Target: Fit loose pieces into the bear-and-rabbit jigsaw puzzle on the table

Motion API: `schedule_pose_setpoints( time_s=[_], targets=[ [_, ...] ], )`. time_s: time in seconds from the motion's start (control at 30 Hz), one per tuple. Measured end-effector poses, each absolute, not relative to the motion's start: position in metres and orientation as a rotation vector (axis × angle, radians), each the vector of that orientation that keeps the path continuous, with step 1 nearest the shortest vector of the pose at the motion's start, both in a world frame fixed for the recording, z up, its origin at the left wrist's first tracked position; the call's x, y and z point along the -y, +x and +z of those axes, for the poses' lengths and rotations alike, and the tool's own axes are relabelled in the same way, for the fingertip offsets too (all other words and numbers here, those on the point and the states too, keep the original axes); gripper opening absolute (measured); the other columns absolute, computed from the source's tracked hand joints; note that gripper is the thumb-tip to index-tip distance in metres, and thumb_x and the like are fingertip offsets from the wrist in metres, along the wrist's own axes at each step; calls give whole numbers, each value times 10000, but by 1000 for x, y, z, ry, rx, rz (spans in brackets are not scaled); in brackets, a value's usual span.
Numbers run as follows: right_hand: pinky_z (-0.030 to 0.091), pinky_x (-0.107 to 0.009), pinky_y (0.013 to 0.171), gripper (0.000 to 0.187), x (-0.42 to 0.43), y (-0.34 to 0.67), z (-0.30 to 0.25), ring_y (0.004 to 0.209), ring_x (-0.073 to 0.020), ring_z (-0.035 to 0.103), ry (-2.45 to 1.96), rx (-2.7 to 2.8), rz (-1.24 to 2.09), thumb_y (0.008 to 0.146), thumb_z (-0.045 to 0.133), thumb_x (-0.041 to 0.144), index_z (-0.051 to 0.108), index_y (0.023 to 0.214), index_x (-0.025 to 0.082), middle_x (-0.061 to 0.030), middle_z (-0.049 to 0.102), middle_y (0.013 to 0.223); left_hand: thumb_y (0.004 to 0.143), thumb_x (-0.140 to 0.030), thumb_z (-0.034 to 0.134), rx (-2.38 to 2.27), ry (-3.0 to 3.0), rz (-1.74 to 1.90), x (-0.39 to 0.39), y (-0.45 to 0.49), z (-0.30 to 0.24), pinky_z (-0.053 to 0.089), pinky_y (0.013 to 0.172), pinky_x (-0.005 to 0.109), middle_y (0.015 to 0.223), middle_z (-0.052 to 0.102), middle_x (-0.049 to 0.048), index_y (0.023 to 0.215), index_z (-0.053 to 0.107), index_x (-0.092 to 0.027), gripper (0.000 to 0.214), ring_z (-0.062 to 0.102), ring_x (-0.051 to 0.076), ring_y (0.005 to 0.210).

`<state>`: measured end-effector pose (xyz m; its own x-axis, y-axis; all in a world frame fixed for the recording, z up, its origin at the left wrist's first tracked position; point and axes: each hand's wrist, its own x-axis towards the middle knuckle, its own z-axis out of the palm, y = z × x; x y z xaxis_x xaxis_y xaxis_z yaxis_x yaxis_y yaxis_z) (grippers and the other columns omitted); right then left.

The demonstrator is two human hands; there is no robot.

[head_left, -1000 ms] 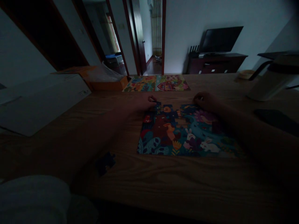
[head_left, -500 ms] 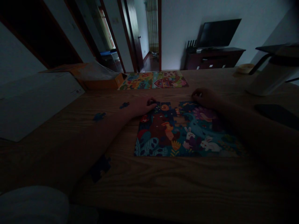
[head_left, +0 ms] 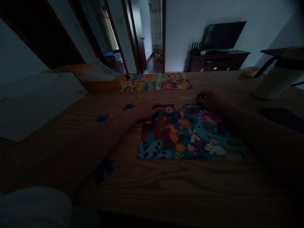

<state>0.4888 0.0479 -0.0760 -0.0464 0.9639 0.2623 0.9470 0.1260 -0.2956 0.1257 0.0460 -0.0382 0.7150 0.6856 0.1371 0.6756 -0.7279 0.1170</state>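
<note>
A mostly joined jigsaw puzzle (head_left: 171, 133) of forest animals lies flat on the wooden table, with gaps in its upper middle. My left hand (head_left: 148, 108) rests on its upper left corner, fingers stretched forward and thumb on the pieces; that corner is partly covered. At the upper right edge sits my right hand (head_left: 210, 99), fingers curled in, and I see nothing in them. Loose puzzle pieces lie left of the puzzle: a dark blue piece (head_left: 129, 107) near my left wrist, a blue piece (head_left: 102, 118) farther left, and dark joined pieces (head_left: 105, 167) beside my left forearm.
Behind the puzzle lie colourful picture sheets (head_left: 158, 82). An orange box (head_left: 104, 85) with clear plastic and a white box (head_left: 45, 104) stand on the left. At right are a jug (head_left: 273, 79), a dark flat object (head_left: 282, 117) and a small round bowl (head_left: 250, 71). The room is dim.
My left fingers have stretched forward over the puzzle's upper left corner, covering a piece that showed between finger and thumb. My right hand stays almost in place. The view has shifted slightly.
</note>
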Motion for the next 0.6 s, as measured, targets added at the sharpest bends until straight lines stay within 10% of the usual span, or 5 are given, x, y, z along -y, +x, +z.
schedule_pose_setpoints(
  time_s=[0.6],
  targets=[
    [461,-324,682,263,-49,489,-76,800,-238,639,-1816,2025,68,857,588,341,748,1007,195,-91,724,952,993,-548,519,-1136,2815,160,-45,127,-27,435,1066,352,1304,634,95,1360,668,-210,520,590,256,1182]
  ],
)
